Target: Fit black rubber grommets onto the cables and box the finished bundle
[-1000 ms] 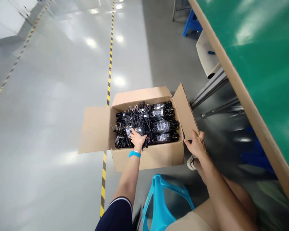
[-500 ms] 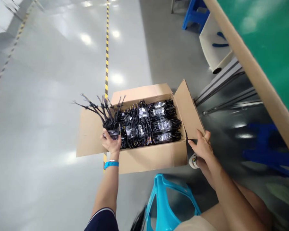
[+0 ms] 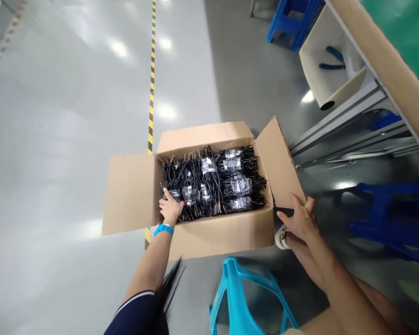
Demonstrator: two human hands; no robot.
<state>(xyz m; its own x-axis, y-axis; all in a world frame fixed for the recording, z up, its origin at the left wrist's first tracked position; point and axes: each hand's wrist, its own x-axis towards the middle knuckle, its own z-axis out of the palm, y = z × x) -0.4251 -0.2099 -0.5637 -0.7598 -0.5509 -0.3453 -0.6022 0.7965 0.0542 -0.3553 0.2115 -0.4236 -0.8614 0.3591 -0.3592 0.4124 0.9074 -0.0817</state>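
An open cardboard box (image 3: 212, 230) on the floor is packed with bundles of black cable (image 3: 240, 186), each wrapped in clear tape, with thin coloured wire ends showing. Inside its left end, my left hand (image 3: 171, 209) grips a taped cable bundle (image 3: 174, 194), thumb and fingers on either side of the wrap. The hand partly covers that bundle, which lies level with its neighbours. At the opposite end, my right hand (image 3: 300, 216) holds the lower corner of the raised right flap (image 3: 277, 163). The left flap (image 3: 129, 193) is folded outward.
A turquoise stool (image 3: 235, 293) stands just below the box. To the right are a green-topped workbench (image 3: 401, 37), its metal frame (image 3: 335, 123), blue stools (image 3: 293, 23) and a cream bin (image 3: 321, 70) with blue-handled pliers (image 3: 333, 60). Yellow-black floor tape (image 3: 151, 97) runs behind the box.
My left hand has lowered the cable bundle from above the left flap into the left end of the box. My right hand stays on the right flap.
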